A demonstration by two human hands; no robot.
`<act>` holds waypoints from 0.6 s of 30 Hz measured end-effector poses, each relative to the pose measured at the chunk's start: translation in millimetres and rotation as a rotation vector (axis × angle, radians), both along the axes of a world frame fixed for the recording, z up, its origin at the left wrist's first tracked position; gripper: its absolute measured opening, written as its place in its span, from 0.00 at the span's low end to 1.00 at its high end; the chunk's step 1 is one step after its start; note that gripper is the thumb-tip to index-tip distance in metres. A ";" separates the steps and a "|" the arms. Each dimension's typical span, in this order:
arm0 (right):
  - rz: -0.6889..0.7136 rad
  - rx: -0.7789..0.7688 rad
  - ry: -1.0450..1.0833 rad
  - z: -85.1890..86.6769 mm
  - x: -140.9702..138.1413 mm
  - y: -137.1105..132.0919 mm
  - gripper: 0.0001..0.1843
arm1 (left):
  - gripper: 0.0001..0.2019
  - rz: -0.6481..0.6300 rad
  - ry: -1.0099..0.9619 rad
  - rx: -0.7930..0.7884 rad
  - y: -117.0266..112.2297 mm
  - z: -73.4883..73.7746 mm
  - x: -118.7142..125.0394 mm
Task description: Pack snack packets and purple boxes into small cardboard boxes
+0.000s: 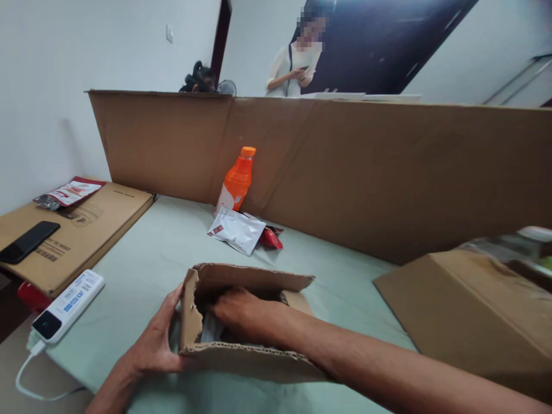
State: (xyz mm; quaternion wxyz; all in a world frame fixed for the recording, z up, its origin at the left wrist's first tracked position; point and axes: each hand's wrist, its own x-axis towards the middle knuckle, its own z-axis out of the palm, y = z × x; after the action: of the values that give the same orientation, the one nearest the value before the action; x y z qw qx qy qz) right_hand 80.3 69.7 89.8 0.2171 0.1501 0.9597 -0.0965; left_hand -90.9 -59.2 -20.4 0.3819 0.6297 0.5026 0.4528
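A small open cardboard box [254,365] with torn, ragged edges sits near the front of the green-covered table. My left hand [157,339] grips its left wall, thumb at the near side and fingers at the far side. Inside the box is my right hand [237,310], its knuckles bent and its fingertips out of sight. Beside it lies something whitish and crinkled [211,328], perhaps a plastic wrapping; whether the fingers hold it is hidden. Beyond the box, a white sachet [237,230] overlaps a red packet [271,237], in front of an orange bottle [237,181].
A tall cardboard panel [366,172] closes off the back; a person [297,69] stands behind it. At left are a flat carton [112,207] bearing a phone [30,241] and a pouch, and a cabled power bank [69,305]. A larger carton [470,310] stands right.
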 end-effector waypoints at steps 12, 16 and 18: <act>-0.640 0.093 1.024 137.4 143.9 42.2 0.13 | 0.59 0.020 -0.118 -0.012 4.6 -9.5 3.4; -1.038 -0.001 1.249 107.1 149.6 101.8 0.14 | 0.58 0.144 -0.144 0.005 -4.2 -0.2 -1.1; -1.166 -0.086 1.317 75.9 145.8 122.0 0.19 | 0.56 0.262 -0.146 0.029 -10.0 12.0 -11.2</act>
State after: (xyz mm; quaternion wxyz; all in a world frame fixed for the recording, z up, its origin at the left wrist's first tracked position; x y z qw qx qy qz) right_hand 226.1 191.8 165.7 -0.4588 0.5218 0.6560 -0.2950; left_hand -102.0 -69.2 -8.4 0.3458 0.5295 0.5449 0.5506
